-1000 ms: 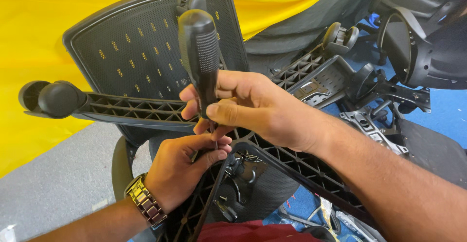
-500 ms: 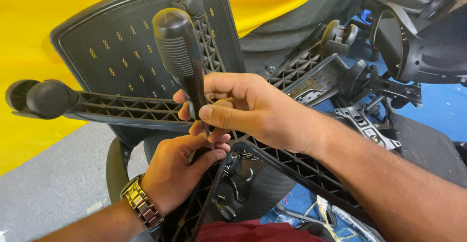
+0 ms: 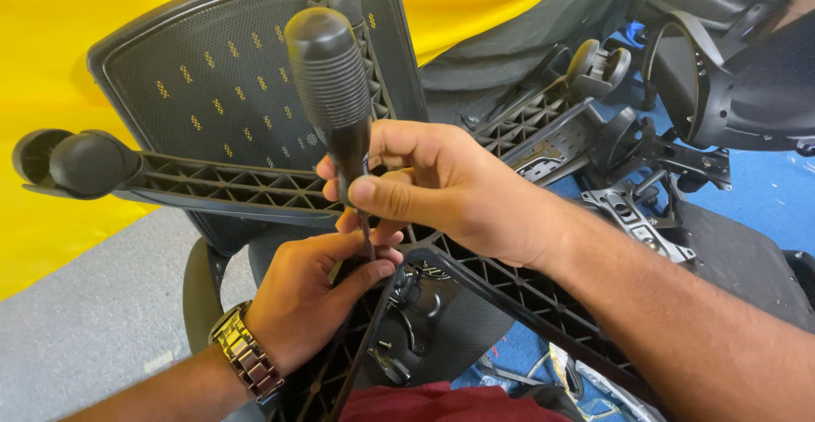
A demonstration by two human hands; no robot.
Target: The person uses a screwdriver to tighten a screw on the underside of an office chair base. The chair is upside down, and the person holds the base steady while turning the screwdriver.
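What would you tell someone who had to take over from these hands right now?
Right hand: gripping the lower end of the black screwdriver, which stands upright with its handle on top.
Left hand: fingers pinched round the shaft near the tip, steadying it at the hub of the upturned chair base.
Done: tool set in place.
Left: the fastener is hidden by the fingers, so check how tight it is.

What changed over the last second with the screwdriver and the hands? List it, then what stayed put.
The screwdriver tilted: its black handle top swung left and toward the camera. Nothing was picked up or released. The right hand still pinches the lower handle, and the left hand, wearing a wristwatch, still steadies the shaft's tip at the black chair base. The caster stays as it was.
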